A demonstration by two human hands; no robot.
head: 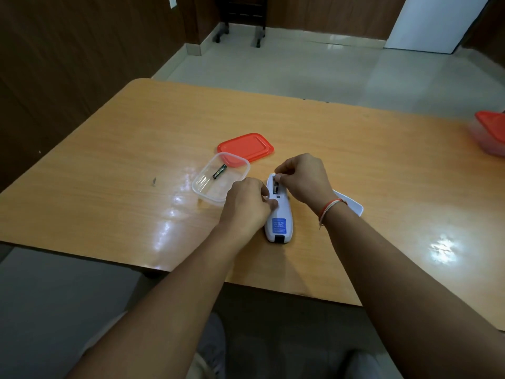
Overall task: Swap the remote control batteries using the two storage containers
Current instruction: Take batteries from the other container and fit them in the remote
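Observation:
A white remote control (280, 217) lies face down on the wooden table (109, 165), its battery compartment uncovered at the far end. My left hand (247, 205) presses on the remote's left side and holds it. My right hand (302, 177) has its fingertips pinched at the compartment; whether a battery is between them is hidden. Left of the remote stands an open clear container (202, 187) with one dark battery (219, 171) inside. Its red lid (246, 147) lies just behind it. The white battery cover (352, 205) lies to the right, behind my right wrist.
A second clear container with a red lid (490, 135) on it stands at the table's far right edge. Beyond the table are a tiled floor and the wheeled legs of a stand (240, 34). The near table edge runs under my forearms.

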